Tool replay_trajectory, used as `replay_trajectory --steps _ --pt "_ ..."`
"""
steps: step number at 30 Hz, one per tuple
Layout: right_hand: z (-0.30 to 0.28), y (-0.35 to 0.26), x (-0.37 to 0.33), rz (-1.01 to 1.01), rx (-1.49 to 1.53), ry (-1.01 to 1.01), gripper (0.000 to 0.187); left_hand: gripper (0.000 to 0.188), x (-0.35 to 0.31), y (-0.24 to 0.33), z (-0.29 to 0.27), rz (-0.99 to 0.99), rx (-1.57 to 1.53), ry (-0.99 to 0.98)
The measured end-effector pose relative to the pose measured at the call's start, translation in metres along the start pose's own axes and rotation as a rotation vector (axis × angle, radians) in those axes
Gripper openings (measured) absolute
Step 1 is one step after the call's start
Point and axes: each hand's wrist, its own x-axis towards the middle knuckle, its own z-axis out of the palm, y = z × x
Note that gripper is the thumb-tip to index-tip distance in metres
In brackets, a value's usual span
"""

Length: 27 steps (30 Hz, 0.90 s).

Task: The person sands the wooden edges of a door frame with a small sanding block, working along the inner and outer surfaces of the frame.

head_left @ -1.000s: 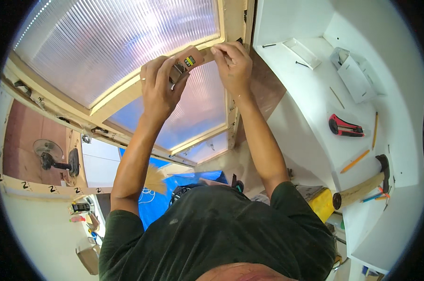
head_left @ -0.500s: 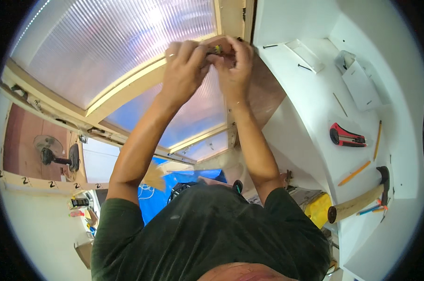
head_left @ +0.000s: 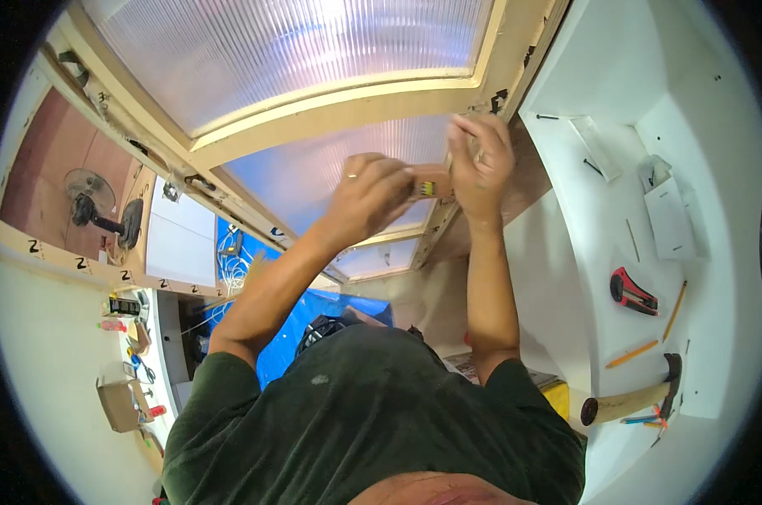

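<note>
Beside the ribbed panel (head_left: pixel 314 59), I seem to be two-handedly handling a small brown piece (head_left: pixel 429 188), left hand (head_left: pixel 368 194) gripping it, right hand (head_left: pixel 484 172) curled close, hold unclear; steadiness is called for next.

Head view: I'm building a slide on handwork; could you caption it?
Left hand gripping a small brown pack near ribbed panels, right hand close by, red knife on a white shelf.

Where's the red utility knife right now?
The red utility knife lies on the white shelf at right in the head view, just left of a pencil.
</note>
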Motion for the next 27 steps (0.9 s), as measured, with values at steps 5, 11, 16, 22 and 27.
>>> replay_trajectory --steps 5,11,16,22,27 --pt "0.067 -0.026 0.032 -0.249 -0.278 -0.03 0.022 0.059 -0.036 -0.004 -0.049 -0.206 0.097 0.026" --pt "0.068 -0.015 0.043 -0.209 -0.346 -0.062 0.02 0.061 -0.061 0.007 -0.076 -0.308 0.122 0.064" --pt "0.044 0.005 0.051 -0.094 -0.219 -0.073 0.015 0.061 -0.063 0.013 -0.08 -0.355 0.073 0.047" --pt "0.025 0.011 0.054 -0.068 -0.251 -0.035 0.01 0.062 -0.065 0.019 -0.075 -0.37 0.022 0.033" --pt "-0.001 0.018 0.042 -0.098 -0.426 0.188 0.01 0.063 -0.067 0.022 -0.07 -0.381 0.004 0.042"
